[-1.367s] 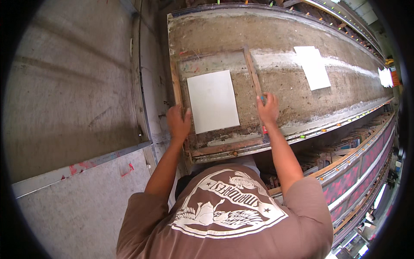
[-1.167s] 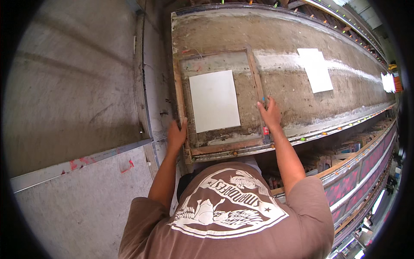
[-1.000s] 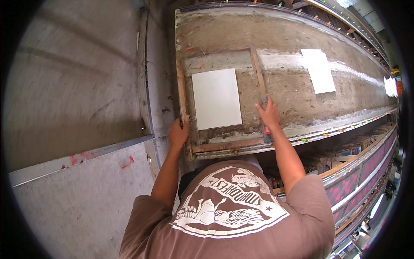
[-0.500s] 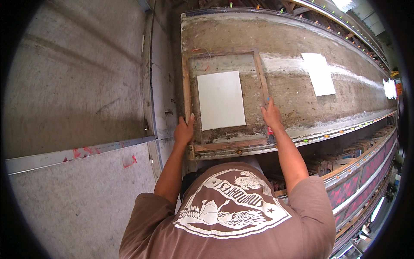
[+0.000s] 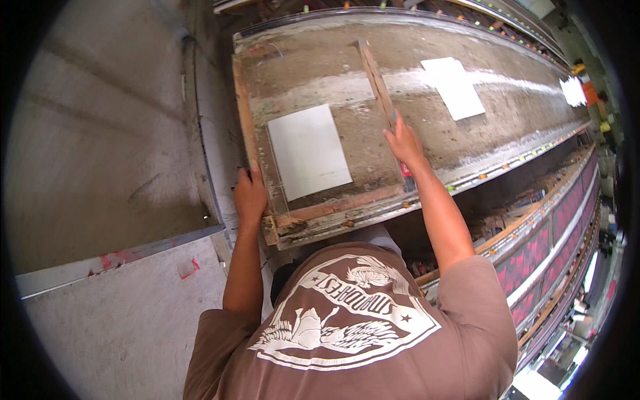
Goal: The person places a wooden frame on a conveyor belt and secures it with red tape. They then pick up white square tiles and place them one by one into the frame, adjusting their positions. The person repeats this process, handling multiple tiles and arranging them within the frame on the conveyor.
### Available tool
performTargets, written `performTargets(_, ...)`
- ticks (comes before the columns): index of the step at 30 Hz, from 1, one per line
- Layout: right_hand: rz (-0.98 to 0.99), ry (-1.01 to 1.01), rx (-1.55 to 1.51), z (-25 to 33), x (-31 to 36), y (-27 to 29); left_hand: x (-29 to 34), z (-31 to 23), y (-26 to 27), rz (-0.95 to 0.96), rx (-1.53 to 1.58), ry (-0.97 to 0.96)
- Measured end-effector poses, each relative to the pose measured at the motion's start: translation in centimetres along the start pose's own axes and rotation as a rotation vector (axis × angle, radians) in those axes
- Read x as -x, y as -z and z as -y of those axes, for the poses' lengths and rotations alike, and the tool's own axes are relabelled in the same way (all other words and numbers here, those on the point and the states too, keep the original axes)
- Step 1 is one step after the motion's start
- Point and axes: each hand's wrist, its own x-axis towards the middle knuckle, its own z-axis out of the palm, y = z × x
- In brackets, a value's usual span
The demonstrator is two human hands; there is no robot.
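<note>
The left hand (image 5: pixel 250 195) is curled round the left rail (image 5: pixel 244 110) of the frame (image 5: pixel 347 203); the right hand (image 5: pixel 405 145) is closed on its right rail (image 5: pixel 379 83). From where I stand, the frame lies over the table's (image 5: pixel 400 37) left end, a white sheet (image 5: pixel 310 153) inside its outline.

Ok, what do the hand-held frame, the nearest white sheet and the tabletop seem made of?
The frame: likely wood, dull finish, judging by its brown, worn bars.
The nearest white sheet: probably paper or thin card, smooth, with crisp edges.
The tabletop: uncertain; its mottled brown, stained surface could be bare or coated board.
</note>
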Motion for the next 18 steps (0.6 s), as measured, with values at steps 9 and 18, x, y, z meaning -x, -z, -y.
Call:
performTargets(9, -0.068, 0.019, 0.018, -8.8, -3.9, 7.2, 2.7, -11.7, -6.0, -0.097, 0.029, -0.088)
performTargets(18, 0.108, -0.018, -0.016, -20.9, -5.4, 8.8, 7.6, -15.8, -17.8, -0.064, -0.033, 0.086)
